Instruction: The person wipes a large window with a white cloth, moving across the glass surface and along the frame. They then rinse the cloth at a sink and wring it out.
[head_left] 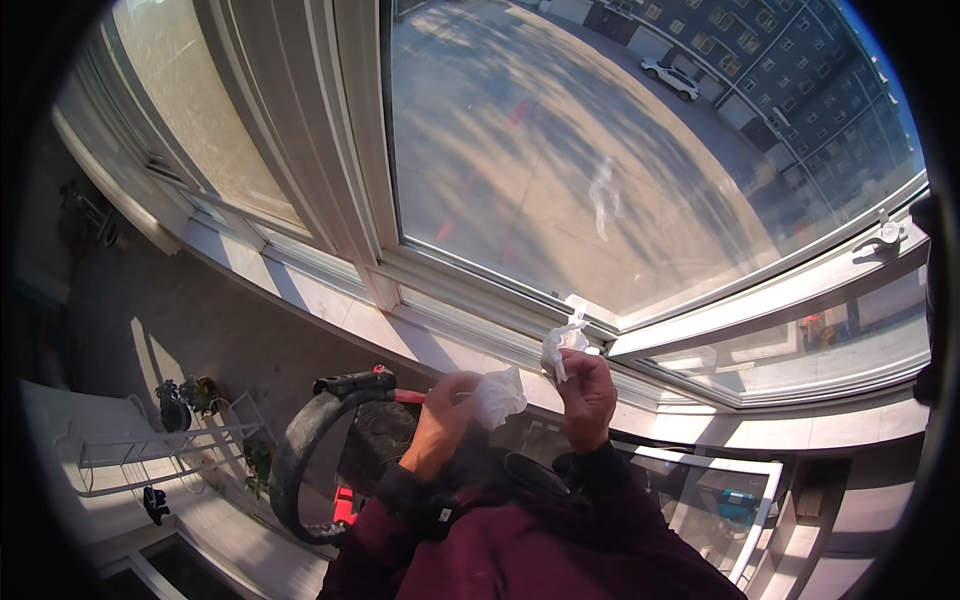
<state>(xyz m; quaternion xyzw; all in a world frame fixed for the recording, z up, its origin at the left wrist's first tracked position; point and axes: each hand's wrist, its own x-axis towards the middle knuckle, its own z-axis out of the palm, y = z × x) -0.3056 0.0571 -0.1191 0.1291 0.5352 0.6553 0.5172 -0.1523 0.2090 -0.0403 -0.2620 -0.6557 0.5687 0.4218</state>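
Note:
My left hand (443,423) is closed on a crumpled white tissue (499,399) that bulges out beside its fingers. Beside it, my right hand (586,400) pinches another crumpled white tissue (563,342), held up at the lower corner of the big window pane (520,150). A small white fitting (577,312) on the window frame shows just behind this tissue. I cannot tell whether the tissue touches the frame. Both hands are above the pale windowsill (420,341), close together but apart.
To the right, an opened sash (790,345) has a white handle (886,236). A black curved tube (290,465) with red parts loops beside my left arm. Lower right stands a white-framed panel (770,500). A white wire rack (165,447) and potted plants (205,395) are at left.

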